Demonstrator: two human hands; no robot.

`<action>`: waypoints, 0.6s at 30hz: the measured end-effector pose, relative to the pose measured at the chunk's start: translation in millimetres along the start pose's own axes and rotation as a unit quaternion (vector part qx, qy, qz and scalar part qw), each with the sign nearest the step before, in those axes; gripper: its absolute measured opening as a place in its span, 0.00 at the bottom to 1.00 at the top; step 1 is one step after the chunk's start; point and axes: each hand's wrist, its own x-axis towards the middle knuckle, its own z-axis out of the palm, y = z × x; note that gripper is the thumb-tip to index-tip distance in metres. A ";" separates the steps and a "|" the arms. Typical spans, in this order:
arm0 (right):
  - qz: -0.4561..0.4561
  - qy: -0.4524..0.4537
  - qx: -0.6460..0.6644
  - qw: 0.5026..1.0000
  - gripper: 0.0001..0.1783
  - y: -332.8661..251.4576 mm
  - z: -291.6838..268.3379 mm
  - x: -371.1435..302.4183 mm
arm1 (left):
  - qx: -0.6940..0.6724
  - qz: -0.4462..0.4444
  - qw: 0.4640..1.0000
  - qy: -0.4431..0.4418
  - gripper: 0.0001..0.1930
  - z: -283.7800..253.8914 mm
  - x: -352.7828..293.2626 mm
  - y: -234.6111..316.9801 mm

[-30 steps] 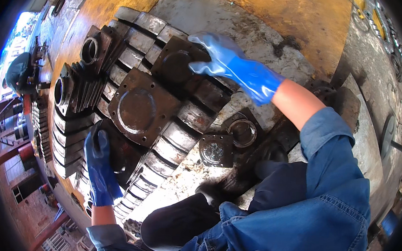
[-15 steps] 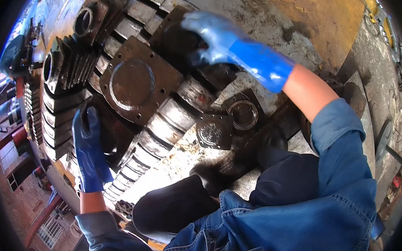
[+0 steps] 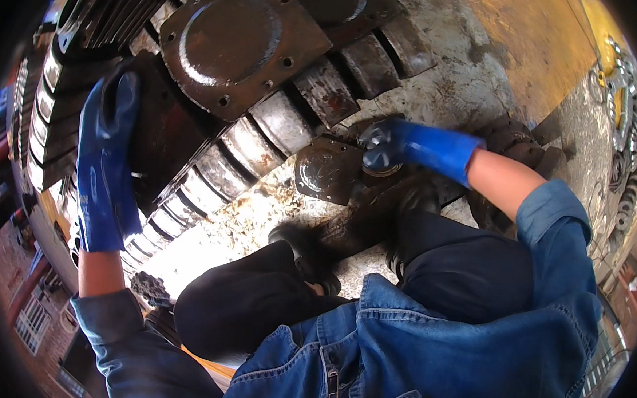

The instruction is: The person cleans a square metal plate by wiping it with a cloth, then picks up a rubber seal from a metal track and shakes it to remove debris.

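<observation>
Left hand (image 3: 105, 164): in a blue rubber glove, laid flat with fingers stretched out and together, gripping nothing; palm pressed against a dark cast-metal face at the left side of the stack of ribbed housings (image 3: 210, 185).
Right hand (image 3: 384, 146): also blue-gloved, fingers curled down over a round ring-shaped part (image 3: 383, 168); cannot tell whether closed tight on it or only resting on it.
Ring-shaped part: lying on the ground just right of the small rusty cover (image 3: 325, 172), almost wholly hidden beneath the right fingertips, only its lower rim showing below the glove.
Small rusty cover: roughly square with a domed round centre, flat on the ground, touching or nearly touching the left edge of the right glove; apart from the left hand.
Large square plate (image 3: 242, 42): rusty, with a round raised middle and bolt holes along its edges, sitting on top of the ribbed housings, above and right of the left fingers, not touched by them.
Ribbed housings: grey curved ribs in a row running from lower left to upper right, between the two hands.
Ground (image 3: 442, 82): stained grey concrete, yellowish further up.
Clothing: denim jacket sleeves on both arms, dark trousers and dark boots (image 3: 308, 249) below the right hand.
Far right: pile of metal rings (image 3: 628, 138) along the edge.
</observation>
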 end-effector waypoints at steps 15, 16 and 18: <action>0.010 -0.005 -0.262 0.965 0.31 -100.0 33.5 39.6 | -0.067 -0.072 0.995 0.023 0.25 -11.4 -37.2 67.6; 0.049 -0.069 -0.245 0.966 0.31 -104.7 21.6 47.9 | -0.067 -0.078 0.994 0.029 0.26 -13.6 -38.8 71.8; 0.034 0.009 -0.098 0.995 0.30 -28.3 15.5 38.4 | -0.174 -0.095 0.980 -0.033 0.27 0.2 -25.4 64.2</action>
